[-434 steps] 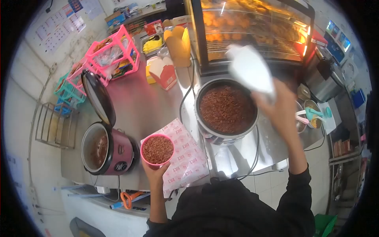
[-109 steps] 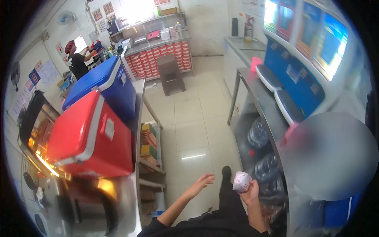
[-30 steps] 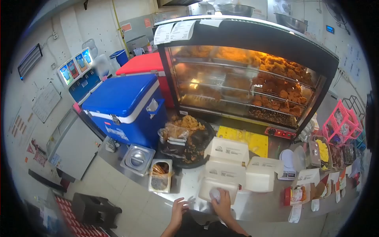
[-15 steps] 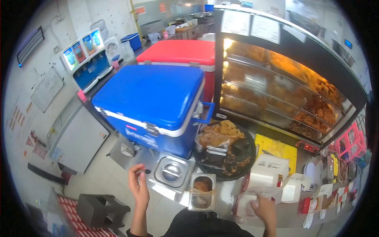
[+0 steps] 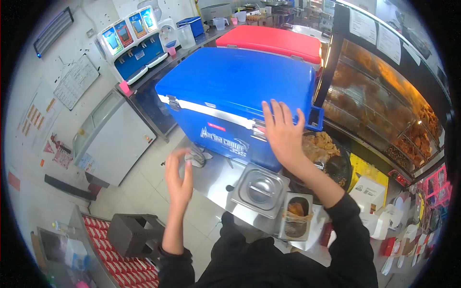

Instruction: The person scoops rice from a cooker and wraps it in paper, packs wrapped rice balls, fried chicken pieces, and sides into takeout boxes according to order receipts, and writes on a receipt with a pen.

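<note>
A large blue cooler box (image 5: 230,77) with its lid down fills the middle of the view. In front of its right front latch (image 5: 258,129) is my right hand (image 5: 284,137), empty, fingers stretched upward; whether it touches the cooler I cannot tell. Off the cooler's left front side hangs my left hand (image 5: 178,175), its thumb and fingers apart with nothing between them. Near it a grey cloth (image 5: 196,157) lies on the steel counter. A lidded steel container (image 5: 260,189) sits below my right forearm, beside an uncovered steel container (image 5: 296,218) with brown food inside.
A round dark tray (image 5: 343,165) with fried pieces stands right of the cooler, before a lit glass food cabinet (image 5: 379,91). Behind is a red cooler (image 5: 269,41). White boxes (image 5: 369,192) line the right counter. A brown stool (image 5: 134,235) stands at lower left.
My right hand has left the white boxes at right and come up to the blue cooler's front. The view has swung right and closer to the cooler. My left hand stays raised and empty.
</note>
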Demonstrator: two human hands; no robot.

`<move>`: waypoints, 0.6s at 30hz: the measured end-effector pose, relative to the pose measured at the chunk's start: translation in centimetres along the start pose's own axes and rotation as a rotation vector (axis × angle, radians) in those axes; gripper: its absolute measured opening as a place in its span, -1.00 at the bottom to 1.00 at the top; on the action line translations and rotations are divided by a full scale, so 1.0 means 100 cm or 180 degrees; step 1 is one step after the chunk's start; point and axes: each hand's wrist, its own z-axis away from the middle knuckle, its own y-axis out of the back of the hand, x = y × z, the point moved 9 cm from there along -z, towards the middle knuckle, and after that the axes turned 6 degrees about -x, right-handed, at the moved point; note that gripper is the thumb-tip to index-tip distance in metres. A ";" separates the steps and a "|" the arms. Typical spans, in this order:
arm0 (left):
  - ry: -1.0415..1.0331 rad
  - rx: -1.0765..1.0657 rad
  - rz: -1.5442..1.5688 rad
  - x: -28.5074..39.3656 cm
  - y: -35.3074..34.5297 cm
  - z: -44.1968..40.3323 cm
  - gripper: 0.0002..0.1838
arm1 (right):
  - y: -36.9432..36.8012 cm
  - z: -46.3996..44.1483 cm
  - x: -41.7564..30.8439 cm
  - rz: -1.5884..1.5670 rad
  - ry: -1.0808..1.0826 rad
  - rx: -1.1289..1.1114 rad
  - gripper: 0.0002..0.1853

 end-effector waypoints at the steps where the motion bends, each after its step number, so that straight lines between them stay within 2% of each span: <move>1: -0.0449 -0.0052 -0.0296 -0.002 0.003 -0.027 -0.76 | -0.002 0.002 -0.006 0.0459 0.0126 0.0092 -0.41; 4: -0.1746 -0.0096 -0.1272 -0.008 0.002 -0.105 -0.67 | 0.006 -0.005 -0.009 0.0514 0.0185 0.0049 -0.45; 5: -0.2075 -0.0210 -0.1457 -0.006 0.002 -0.132 -0.54 | 0.012 -0.016 -0.006 0.0578 0.0143 0.0104 -0.45; 7: -0.2356 -0.0309 -0.1965 -0.005 -0.002 -0.194 -0.28 | 0.029 -0.044 0.005 0.0864 0.0023 0.0359 -0.46; 8: -0.2507 -0.0235 -0.1971 -0.007 -0.005 -0.230 -0.26 | 0.038 -0.067 0.018 0.1083 -0.0027 0.0549 -0.46; 9: -0.2747 -0.0107 -0.1910 -0.004 -0.011 -0.264 -0.28 | 0.054 -0.093 0.029 0.1075 0.0241 0.0749 -0.53; 11: -0.3261 0.0058 -0.1350 0.018 -0.012 -0.326 -0.47 | 0.072 -0.144 0.035 0.1555 0.0096 0.0931 -0.64; 12: -0.3191 -0.0015 -0.1408 0.028 -0.019 -0.359 -0.55 | 0.078 -0.167 0.035 0.1737 0.0026 0.0978 -0.68; 14: -0.2430 -0.0465 -0.1948 0.049 -0.030 -0.412 -0.58 | 0.087 -0.202 0.013 0.1537 -0.0295 0.1666 -0.76; 16: -0.3221 0.0141 -0.1330 0.067 -0.036 -0.433 -0.56 | 0.022 -0.212 0.031 -0.0405 -0.1066 0.0293 -0.74; 18: -0.3037 -0.0123 -0.1330 0.074 -0.059 -0.481 -0.54 | -0.094 -0.193 0.027 -0.1651 -0.1769 -0.1175 -0.73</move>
